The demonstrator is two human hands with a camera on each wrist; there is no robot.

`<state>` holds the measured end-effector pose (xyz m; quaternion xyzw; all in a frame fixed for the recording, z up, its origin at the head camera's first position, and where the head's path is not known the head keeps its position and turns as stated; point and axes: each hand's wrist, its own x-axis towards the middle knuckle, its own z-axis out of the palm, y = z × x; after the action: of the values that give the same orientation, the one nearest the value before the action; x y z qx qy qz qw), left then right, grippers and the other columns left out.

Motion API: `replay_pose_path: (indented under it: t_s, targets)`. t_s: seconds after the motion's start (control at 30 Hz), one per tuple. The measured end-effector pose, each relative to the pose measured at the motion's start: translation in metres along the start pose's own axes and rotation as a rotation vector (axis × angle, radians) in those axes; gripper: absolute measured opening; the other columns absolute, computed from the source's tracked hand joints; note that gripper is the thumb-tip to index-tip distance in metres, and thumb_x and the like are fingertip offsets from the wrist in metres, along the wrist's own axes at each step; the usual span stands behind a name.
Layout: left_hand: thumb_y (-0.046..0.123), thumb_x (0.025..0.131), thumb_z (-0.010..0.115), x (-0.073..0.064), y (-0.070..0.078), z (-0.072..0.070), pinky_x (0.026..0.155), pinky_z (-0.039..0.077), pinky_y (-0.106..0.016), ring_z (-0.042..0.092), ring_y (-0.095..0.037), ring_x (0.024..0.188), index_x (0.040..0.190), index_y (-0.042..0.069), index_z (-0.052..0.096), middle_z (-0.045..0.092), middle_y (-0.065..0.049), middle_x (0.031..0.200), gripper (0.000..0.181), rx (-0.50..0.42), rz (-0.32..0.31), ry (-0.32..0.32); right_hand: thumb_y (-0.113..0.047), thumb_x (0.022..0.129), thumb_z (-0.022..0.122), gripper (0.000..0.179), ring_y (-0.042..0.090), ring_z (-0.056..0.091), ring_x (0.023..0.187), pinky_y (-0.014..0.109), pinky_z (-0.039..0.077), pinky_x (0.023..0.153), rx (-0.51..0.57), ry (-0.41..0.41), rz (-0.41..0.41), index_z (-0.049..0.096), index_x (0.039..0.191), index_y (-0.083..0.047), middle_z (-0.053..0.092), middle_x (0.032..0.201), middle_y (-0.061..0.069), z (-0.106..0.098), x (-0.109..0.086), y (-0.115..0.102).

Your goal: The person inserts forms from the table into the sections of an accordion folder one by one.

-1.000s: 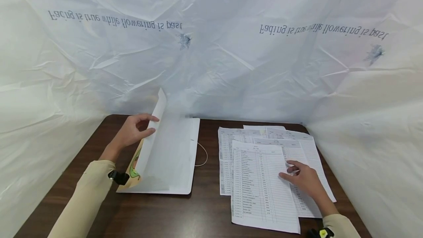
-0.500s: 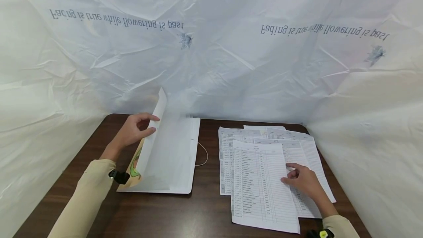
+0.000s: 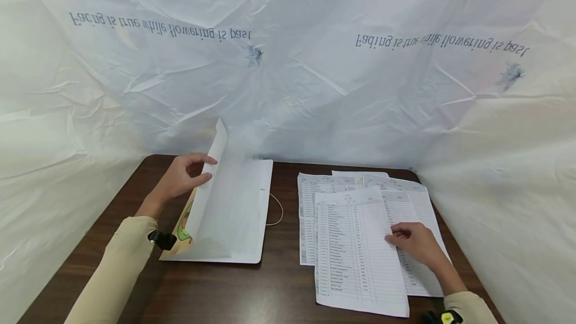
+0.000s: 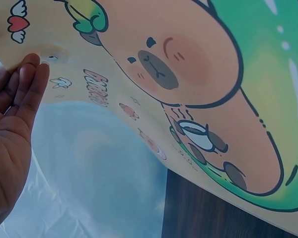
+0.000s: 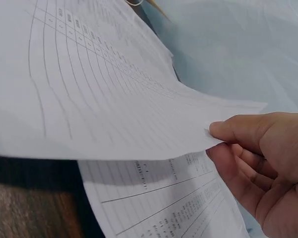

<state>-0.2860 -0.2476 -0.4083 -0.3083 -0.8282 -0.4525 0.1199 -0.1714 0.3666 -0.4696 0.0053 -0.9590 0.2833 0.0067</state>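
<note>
On the left of the table my left hand (image 3: 179,177) holds up the cover of a folder (image 3: 238,214), thumb and fingers at its edge. The folder lies open, white inside, with a thin cord looping from its right side. In the left wrist view the cover's outside (image 4: 203,54) carries a cartoon animal in green and peach. Over on the right, my right hand (image 3: 416,244) pinches the right edge of the top printed sheet (image 3: 355,254) between thumb and forefinger. That sheet bends upward along the pinched edge, and another printed sheet (image 5: 154,198) shows beneath it in the right wrist view.
Several overlapping printed sheets (image 3: 427,209) lie under and behind the top one. The dark wooden table (image 3: 270,289) has rounded far corners. White plastic sheeting (image 3: 288,89) with printed lettering encloses its back and both sides.
My right thumb and forefinger have closed on the top sheet's edge, and its upper part has lifted slightly. My left hand and the folder stay as they were.
</note>
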Motion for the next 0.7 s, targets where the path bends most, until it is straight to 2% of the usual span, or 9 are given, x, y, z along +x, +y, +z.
replay_pose_path:
  t_s: [0.3,0.4,0.57,0.7]
  targets:
    - [0.001,0.090,0.072,-0.001,-0.001,0.000,0.088,0.049,-0.014,0.064,-0.017,0.104,0.119,0.001,0.072,0.070,-0.016,0.118,0.029,-0.007,0.006,0.004,-0.017,0.092,0.076,0.024,0.016,0.066,0.073,0.028,0.054,0.062,0.131,-0.024,0.024,0.070,0.105,0.003,0.073,0.084,0.005,-0.007,0.000,-0.002]
    - [0.001,0.090,0.072,-0.001,-0.001,0.000,0.089,0.049,-0.015,0.064,-0.016,0.105,0.119,0.002,0.072,0.070,-0.016,0.119,0.030,-0.008,0.009,0.008,-0.017,0.093,0.076,0.025,0.016,0.067,0.073,0.030,0.057,0.064,0.173,-0.007,0.017,0.069,0.105,0.004,0.072,0.084,0.006,-0.010,0.002,-0.004]
    - [0.001,0.090,0.072,-0.001,-0.001,0.001,0.085,0.050,-0.016,0.064,-0.016,0.099,0.119,0.001,0.072,0.070,-0.017,0.118,0.030,-0.014,0.015,0.006,-0.019,0.093,0.076,0.027,0.015,0.068,0.075,0.033,0.059,0.068,0.217,0.018,-0.008,0.069,0.105,0.004,0.074,0.088,0.009,-0.017,0.005,-0.011]
    - [0.001,0.090,0.072,0.000,-0.002,0.001,0.086,0.051,-0.017,0.065,-0.021,0.100,0.119,0.000,0.071,0.070,-0.017,0.118,0.029,-0.013,0.016,0.006,-0.022,0.093,0.076,0.031,0.015,0.069,0.078,0.035,0.060,0.071,0.232,0.028,-0.012,0.069,0.109,0.005,0.075,0.093,0.011,-0.023,0.008,-0.018]
